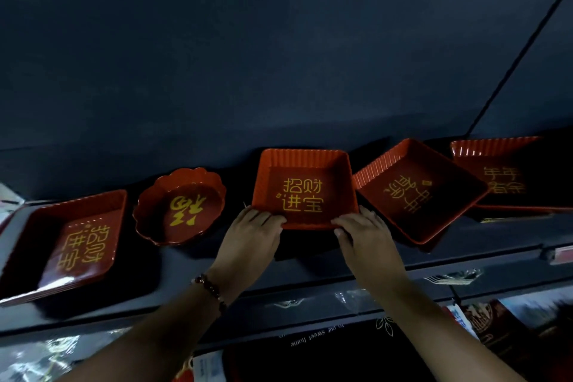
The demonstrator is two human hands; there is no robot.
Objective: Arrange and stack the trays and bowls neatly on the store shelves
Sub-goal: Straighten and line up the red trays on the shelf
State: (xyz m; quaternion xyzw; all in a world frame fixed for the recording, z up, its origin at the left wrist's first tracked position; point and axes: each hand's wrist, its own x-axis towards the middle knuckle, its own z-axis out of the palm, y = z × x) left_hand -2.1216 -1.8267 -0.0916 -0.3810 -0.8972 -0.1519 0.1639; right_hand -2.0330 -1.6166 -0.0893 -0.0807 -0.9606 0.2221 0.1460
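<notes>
at the far left a stack of red rectangular trays (71,245) lies on the dark shelf (310,270), its left end lost in shadow and cut by the frame edge; how many trays are in it is hard to make out, only thin layered rims show at the near corner. gold characters run sideways on its floor. just beside it sits a red flower-edged bowl (179,206) with a scalloped rim and one gold character inside.

next comes the left hand (252,231), a beaded bracelet (210,290) on its wrist, fingers lying together over the near left corner of the middle square tray (304,187); the thumb is hidden, so whether it hooks under the rim cannot be told. that tray sits at the centre of the shelf, square to the viewer, red with ribbed walls and four gold characters reading upright on its floor. the right hand (361,234) rests on its near right corner, fingers together on the rim, thumb low beside the edge.

to the right a turned square tray (418,192) sits corner-forward, touching or nearly touching the middle one. beyond it a far-right tray (502,174) is half swallowed by darkness and cut by the frame. below the shelf, packaged goods (496,329) are dim and blurred.
</notes>
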